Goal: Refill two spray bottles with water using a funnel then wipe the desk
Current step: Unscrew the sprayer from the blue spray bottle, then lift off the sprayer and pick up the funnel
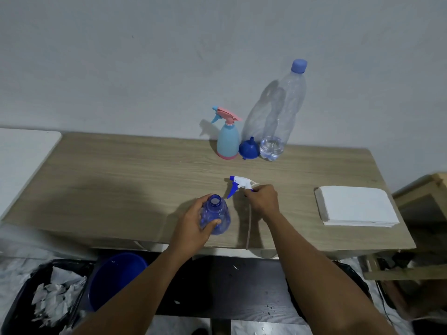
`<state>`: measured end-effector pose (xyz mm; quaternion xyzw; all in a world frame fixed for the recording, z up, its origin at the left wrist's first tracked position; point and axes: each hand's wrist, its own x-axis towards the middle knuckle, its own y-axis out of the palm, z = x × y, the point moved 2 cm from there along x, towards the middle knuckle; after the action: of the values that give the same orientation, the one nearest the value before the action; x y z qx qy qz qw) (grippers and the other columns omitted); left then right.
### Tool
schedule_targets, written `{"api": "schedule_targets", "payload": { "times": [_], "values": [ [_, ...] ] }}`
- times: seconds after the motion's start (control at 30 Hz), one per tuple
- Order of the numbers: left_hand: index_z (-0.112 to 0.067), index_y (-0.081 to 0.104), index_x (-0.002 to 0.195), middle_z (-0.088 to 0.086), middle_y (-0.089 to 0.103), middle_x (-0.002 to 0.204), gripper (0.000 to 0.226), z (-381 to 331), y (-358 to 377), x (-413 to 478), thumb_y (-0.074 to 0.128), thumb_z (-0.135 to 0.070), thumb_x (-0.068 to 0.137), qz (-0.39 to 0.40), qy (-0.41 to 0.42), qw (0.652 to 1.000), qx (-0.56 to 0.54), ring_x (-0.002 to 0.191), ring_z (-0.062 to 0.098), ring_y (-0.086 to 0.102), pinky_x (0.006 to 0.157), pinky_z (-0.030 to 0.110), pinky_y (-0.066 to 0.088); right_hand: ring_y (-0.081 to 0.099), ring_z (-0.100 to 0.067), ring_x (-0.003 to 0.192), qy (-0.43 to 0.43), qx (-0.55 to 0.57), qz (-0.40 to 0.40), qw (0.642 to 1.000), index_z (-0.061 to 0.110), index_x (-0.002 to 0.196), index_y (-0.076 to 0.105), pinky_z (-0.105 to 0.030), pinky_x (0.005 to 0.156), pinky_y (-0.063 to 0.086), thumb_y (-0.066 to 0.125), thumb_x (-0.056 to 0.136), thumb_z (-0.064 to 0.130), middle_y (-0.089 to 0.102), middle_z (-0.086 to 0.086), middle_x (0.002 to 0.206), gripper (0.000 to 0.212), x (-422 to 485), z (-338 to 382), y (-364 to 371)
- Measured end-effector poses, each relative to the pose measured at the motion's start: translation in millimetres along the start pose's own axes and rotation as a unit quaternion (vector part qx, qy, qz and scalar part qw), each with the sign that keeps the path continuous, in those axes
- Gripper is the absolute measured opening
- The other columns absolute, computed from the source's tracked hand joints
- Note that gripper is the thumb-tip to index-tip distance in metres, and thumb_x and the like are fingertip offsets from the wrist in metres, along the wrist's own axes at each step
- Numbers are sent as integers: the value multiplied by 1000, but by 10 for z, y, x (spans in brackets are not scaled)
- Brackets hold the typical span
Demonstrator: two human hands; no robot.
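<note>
My left hand (197, 223) grips a clear blue spray bottle (217, 217) near the desk's front edge; its neck is uncapped. Just right of it, my right hand (262, 198) holds the white and blue spray head (240, 184), whose thin dip tube hangs down past the desk edge. At the back of the wooden desk (121, 180) stand a light blue spray bottle with a pink trigger top (227, 139), a blue funnel (249, 149) lying mouth down, and a tall clear water bottle (278, 110) with a blue cap and a little water at its bottom.
A stack of white paper towels (355, 205) lies on the desk's right side. Below the front edge are a blue bucket (116, 279) and a black bin with crumpled paper (48, 298). A wooden stool (420, 204) stands at the right.
</note>
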<state>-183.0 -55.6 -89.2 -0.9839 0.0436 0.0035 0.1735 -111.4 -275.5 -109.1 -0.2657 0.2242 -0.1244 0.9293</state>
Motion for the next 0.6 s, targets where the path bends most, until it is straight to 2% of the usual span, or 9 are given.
{"api": "schedule_targets", "payload": {
  "times": [0.13, 0.23, 0.33, 0.43, 0.5, 0.6],
  "values": [
    [-22, 57, 132, -20, 63, 124, 62, -25, 1, 17, 81, -4, 78, 2, -2, 1000, -3, 117, 3, 59, 102, 32, 51, 54, -18, 58, 21, -17, 3, 1000, 11, 59, 62, -26, 51, 36, 73, 78, 31, 55, -2, 57, 30, 45, -84, 69],
    [-24, 56, 133, -25, 61, 123, 63, -47, -5, 24, 80, -4, 79, 10, -13, 1000, -6, 119, 2, 58, 102, 34, 51, 63, -21, 68, 28, -31, 6, 999, 12, 69, 70, -26, 55, 40, 74, 79, 35, 64, -5, 68, 26, 53, -147, 105],
    [-33, 56, 129, -29, 60, 122, 63, -67, -13, 39, 80, -3, 79, 10, -15, 1000, -7, 119, 4, 58, 102, 38, 51, 66, -22, 75, 31, -32, 8, 999, 12, 80, 72, -26, 58, 41, 73, 79, 40, 68, -5, 78, 29, 68, -175, 137],
    [-38, 55, 124, -28, 61, 119, 64, -113, -23, 78, 80, -1, 78, 4, -11, 1000, -11, 115, 4, 61, 100, 36, 53, 64, -18, 68, 21, -27, 2, 999, 9, 76, 72, -25, 53, 40, 75, 78, 45, 67, -6, 71, 36, 20, -150, 114],
    [-35, 56, 124, -28, 62, 118, 63, -130, -25, 93, 80, -1, 77, 3, -9, 1000, -10, 113, 1, 61, 99, 34, 53, 63, -17, 63, 15, -12, -19, 1000, 4, 70, 71, -27, 56, 46, 74, 79, 44, 66, -9, 64, 41, -15, -146, 55],
    [-34, 56, 123, -29, 62, 118, 61, -135, -40, 116, 80, -2, 78, 1, -5, 1000, -13, 113, 0, 60, 99, 33, 53, 67, -17, 75, 5, 39, -74, 997, 9, 81, 71, -25, 63, 46, 73, 83, 41, 69, -1, 73, 32, 31, -93, -71]
  ]
}}
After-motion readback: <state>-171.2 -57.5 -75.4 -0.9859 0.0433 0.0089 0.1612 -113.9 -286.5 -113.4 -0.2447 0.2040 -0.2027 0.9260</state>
